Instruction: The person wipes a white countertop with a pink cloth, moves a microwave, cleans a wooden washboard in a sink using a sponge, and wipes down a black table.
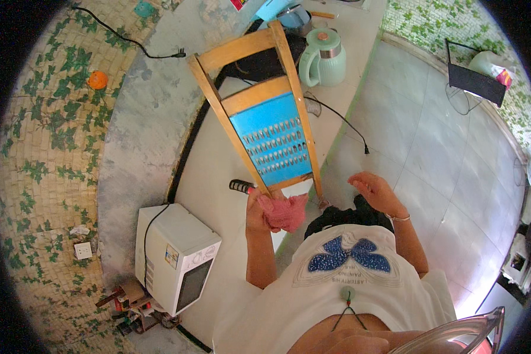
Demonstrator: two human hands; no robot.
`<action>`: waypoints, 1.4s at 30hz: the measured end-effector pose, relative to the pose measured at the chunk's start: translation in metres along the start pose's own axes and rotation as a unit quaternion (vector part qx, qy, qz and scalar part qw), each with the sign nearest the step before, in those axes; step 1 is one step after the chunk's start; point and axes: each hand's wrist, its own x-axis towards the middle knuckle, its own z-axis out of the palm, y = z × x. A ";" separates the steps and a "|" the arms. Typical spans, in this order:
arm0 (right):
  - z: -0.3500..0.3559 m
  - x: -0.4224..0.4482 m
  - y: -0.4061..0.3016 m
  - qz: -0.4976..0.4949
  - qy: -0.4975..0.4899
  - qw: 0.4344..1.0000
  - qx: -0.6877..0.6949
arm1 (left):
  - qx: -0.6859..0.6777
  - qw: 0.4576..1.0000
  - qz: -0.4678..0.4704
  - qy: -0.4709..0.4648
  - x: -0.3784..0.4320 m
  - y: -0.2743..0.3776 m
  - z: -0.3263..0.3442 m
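Observation:
My left hand [257,211] is closed on the lower end of a wooden-framed grater [272,137] and on a crumpled pink cloth [284,212]. The grater slants up and away over the white counter, its blue plate with several rows of raised teeth facing up. My right hand [374,191] is raised to the right of the grater, touching nothing, with its fingers slightly curled. A black comb-like tool [240,186] shows beside my left hand; whether I hold it is unclear.
A white microwave oven [177,256] stands at the lower left. A green kettle [323,59] stands right of the grater's far end. A black cable [343,119] hangs past the counter edge. A black wall shelf [477,84] is at the upper right.

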 end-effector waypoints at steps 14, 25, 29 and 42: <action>-0.035 0.020 -0.095 -0.129 -0.015 0.969 0.211 | -0.022 0.991 0.032 -0.127 -0.001 0.010 0.019; -0.024 0.032 -0.144 -0.196 -0.056 0.938 0.281 | -0.205 0.954 0.085 -0.203 -0.002 0.020 0.053; -0.020 0.035 -0.150 -0.197 -0.051 0.912 0.357 | -0.161 0.957 0.087 -0.225 -0.002 0.031 0.060; -0.014 0.037 -0.177 -0.164 0.091 0.931 0.312 | -0.009 0.975 0.175 -0.137 -0.017 0.036 0.085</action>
